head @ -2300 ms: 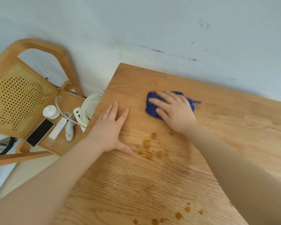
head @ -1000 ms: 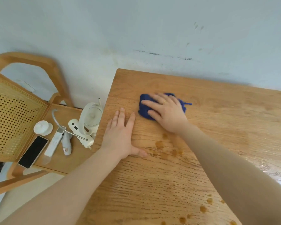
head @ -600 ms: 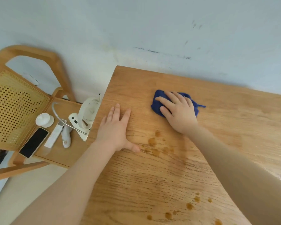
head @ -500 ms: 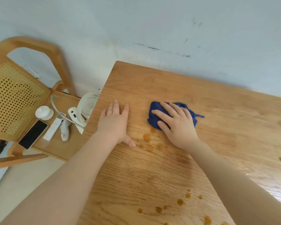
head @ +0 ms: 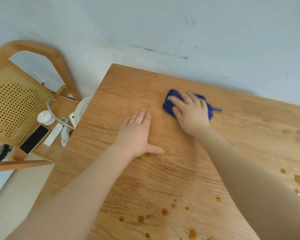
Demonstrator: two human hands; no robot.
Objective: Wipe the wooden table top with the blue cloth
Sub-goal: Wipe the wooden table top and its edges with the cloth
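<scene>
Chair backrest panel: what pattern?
Yellow woven cane with a grid of small round holes; head view.

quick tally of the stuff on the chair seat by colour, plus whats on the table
White on the chair seat: 4 (round lid, remote, kettle, small handheld device)
Black on the seat: 1 (phone)
Blue on the table: 1 (cloth, under the right hand)
Total: 6

Nothing readable from where I stand.
No lettering, brand or number shows on the phone, the white gadgets beside it, or the wall.
</scene>
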